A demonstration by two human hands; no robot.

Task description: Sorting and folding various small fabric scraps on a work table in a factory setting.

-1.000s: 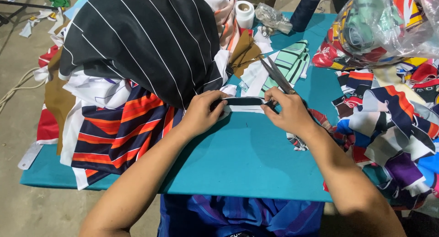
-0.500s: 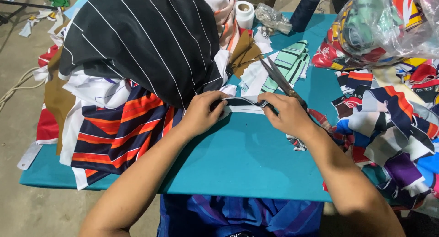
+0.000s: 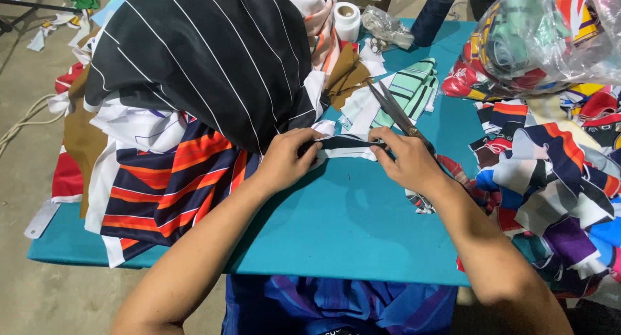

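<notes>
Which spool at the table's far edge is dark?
The tall navy thread cone, right of the clear bag; the other, a short roll, is white.

A teal table [image 3: 362, 238] stands on bare concrete floor [image 3: 26, 70].

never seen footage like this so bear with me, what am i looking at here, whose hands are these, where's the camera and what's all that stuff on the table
No machine here: these are a person's own two bare hands, filmed by a camera worn on the head and looking down. The left hand and right hand pinch the two ends of a small black and white fabric strip flat on a teal table. Long scissors lie just beyond the right hand. To the left is a heap of striped fabric, black with white lines over orange and navy. To the right are colourful fabric scraps and a clear bag of more. A white tape roll and a dark thread cone stand at the back.
</notes>
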